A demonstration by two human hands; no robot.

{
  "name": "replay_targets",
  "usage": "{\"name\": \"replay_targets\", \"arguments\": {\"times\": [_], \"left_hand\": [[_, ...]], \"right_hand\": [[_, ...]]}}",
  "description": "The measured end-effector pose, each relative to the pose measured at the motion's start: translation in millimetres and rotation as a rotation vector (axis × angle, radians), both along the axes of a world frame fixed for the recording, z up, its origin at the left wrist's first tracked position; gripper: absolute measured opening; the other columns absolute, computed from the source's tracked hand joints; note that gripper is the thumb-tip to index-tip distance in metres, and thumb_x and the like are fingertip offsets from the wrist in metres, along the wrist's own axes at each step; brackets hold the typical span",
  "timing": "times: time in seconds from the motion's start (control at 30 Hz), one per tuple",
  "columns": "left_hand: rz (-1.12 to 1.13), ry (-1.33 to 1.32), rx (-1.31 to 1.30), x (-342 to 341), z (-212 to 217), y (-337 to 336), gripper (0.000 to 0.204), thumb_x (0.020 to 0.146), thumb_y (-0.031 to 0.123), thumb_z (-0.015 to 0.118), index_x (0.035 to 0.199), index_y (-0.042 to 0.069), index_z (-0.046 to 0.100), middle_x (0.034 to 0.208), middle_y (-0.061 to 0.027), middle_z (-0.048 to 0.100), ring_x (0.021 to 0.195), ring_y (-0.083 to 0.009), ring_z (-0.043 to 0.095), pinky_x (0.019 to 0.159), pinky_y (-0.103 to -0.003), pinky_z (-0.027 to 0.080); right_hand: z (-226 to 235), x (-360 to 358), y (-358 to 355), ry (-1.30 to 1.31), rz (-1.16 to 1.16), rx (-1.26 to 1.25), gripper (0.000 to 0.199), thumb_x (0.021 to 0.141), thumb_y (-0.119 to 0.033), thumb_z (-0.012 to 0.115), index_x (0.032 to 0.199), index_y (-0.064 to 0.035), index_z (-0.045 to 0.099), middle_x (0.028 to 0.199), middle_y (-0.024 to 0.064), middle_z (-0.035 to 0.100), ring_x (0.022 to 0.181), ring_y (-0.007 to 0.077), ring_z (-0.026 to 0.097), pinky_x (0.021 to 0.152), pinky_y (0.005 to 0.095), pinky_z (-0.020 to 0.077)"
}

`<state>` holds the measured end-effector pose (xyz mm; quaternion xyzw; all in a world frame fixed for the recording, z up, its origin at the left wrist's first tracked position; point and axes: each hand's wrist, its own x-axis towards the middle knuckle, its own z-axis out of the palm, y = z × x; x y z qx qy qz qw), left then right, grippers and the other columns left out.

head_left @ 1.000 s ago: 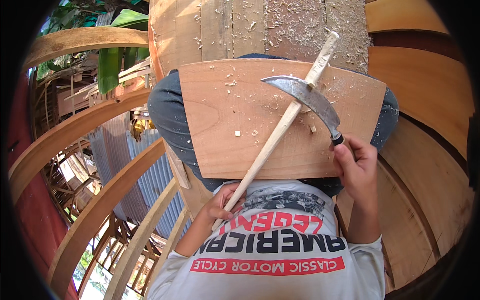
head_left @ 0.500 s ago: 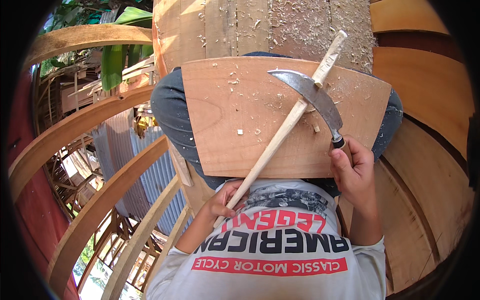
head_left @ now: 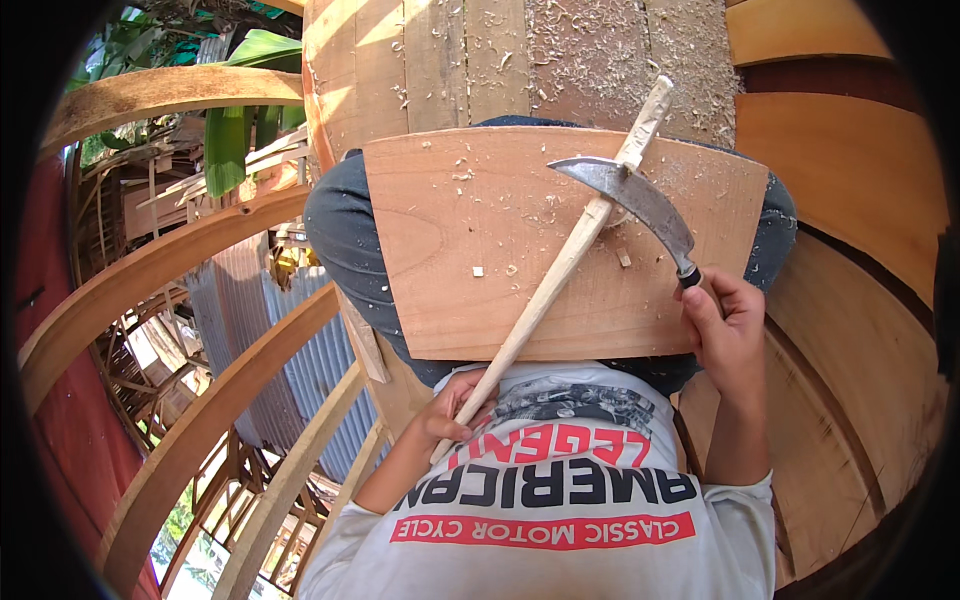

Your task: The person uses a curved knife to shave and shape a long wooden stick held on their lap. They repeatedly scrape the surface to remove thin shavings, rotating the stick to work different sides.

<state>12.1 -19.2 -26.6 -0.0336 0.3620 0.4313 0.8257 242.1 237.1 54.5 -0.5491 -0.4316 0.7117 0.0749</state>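
Two grips to log: clasping pale stick (head_left: 545, 296) with left hand (head_left: 442, 412) wrapped round it, just off near edge of board (head_left: 440, 240); gripping curved blade (head_left: 661, 214) with right hand (head_left: 728, 326) curled round handle, by board's right side. Running stick diagonally across board, past far edge. Since half a second ago, shifted blade slightly toward board's right, crossing stick. Judged as minor adjustment of cutting position; cannot tell whether biting.

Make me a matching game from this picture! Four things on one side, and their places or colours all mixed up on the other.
1. sickle
2. board
3. left hand
4. shirt

A. gripping the stick
B. mostly white
C. in the right hand
D. across the legs

Pairs: 1-C, 2-D, 3-A, 4-B
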Motion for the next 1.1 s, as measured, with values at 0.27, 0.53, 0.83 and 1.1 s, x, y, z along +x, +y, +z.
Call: {"name": "replay_targets", "arguments": {"times": [0.27, 0.53, 0.83, 1.1], "left_hand": [[-0.011, 0.013, -0.005, 2, 2, 4, 0.083, 0.047, 0.021, 0.078, 0.117, -0.007, 0.043, 0.078, 0.0024, 0.038, 0.058, -0.0036, 0.039, 0.048, -0.016, 0.031], [0.002, -0.002, -0.004, 1, -1, 3, 0.074, 0.047, 0.020, 0.077, 0.109, -0.005, 0.045, 0.079, 0.0017, 0.038, 0.057, -0.0050, 0.040, 0.049, -0.017, 0.032], [-0.020, 0.023, -0.008, 0, 3, 8, 0.076, 0.047, 0.021, 0.078, 0.111, -0.004, 0.045, 0.078, 0.0028, 0.037, 0.058, -0.0044, 0.039, 0.050, -0.017, 0.033], [-0.020, 0.060, 0.004, 0, 3, 2, 0.075, 0.047, 0.024, 0.077, 0.109, -0.005, 0.045, 0.077, 0.0026, 0.038, 0.059, -0.0034, 0.040, 0.050, -0.016, 0.033]], "right_hand": [[-16, -11, 4, 0.025, -0.317, 0.308, 0.024, 0.093, -0.020, 0.057, 0.093, 0.0038, 0.061, 0.066, -0.0024, 0.054, 0.055, 0.0032, 0.045, 0.047, 0.0188, 0.0346], [0, -6, 6, -0.033, 0.063, 0.066, 0.015, 0.083, -0.011, 0.067, 0.086, 0.0027, 0.062, 0.069, -0.0042, 0.054, 0.066, 0.0037, 0.047, 0.057, 0.0205, 0.0387], [-3, -9, 7, 0.000, 0.065, 0.123, 0.017, 0.086, -0.014, 0.064, 0.083, 0.0024, 0.063, 0.066, -0.0051, 0.054, 0.062, 0.0016, 0.044, 0.051, 0.0191, 0.0342], [7, -3, 29, -0.097, 0.131, 0.208, 0.021, 0.084, -0.016, 0.066, 0.081, 0.0039, 0.061, 0.061, -0.0035, 0.049, 0.061, 0.0041, 0.042, 0.051, 0.0225, 0.0350]]}}
